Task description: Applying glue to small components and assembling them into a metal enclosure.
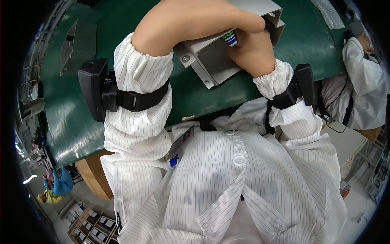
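Observation:
A grey, open-sided metal housing (211,67) lies tilted on the green table at the top middle. It has a screw at its left corner and holes along its lower flange. Across its upper side lies my left hand (191,20), closed on the housing with the thumb stretched to the right; its other fingers are hidden. My right hand (256,51) reaches into the opening from the right. It is closed around a small cylinder with green, white and blue bands (230,38), most of which the hand and housing hide.
Another grey metal housing (79,46) stands on the green tabletop (73,130) at the left. Bubble wrap (328,14) lies at the far right. A person in a white coat (363,81) sits at the right. A cardboard box (95,175) is below the table's left edge.

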Available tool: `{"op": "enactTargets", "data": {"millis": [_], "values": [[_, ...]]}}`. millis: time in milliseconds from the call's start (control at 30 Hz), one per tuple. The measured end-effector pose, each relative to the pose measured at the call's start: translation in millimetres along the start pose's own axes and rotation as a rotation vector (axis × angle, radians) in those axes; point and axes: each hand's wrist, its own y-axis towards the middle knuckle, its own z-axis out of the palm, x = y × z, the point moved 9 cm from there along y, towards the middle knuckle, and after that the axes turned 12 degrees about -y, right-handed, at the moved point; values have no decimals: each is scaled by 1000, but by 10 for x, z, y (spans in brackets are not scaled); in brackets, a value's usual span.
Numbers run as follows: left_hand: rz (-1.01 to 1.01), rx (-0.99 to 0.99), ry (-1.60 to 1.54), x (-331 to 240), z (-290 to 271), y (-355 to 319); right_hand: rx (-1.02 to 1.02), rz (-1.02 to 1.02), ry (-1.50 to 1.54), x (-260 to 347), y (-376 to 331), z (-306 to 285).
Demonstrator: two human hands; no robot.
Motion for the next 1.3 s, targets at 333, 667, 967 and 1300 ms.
{"op": "enactTargets", "data": {"millis": [333, 667, 967, 1300], "values": [[-110, 130, 108, 150, -52, 0, 94, 65, -51, -190, 34, 80], [-88, -323, -397, 482, -167, -468, 181, 34, -56, -88, 205, 65], [247, -642, -862, 1016, 164, -536, -2, -36, -76, -81, 151, -10], [196, -664, -999, 1006, 94, -486, 40, -60, -126, -123, 166, 94]]}}
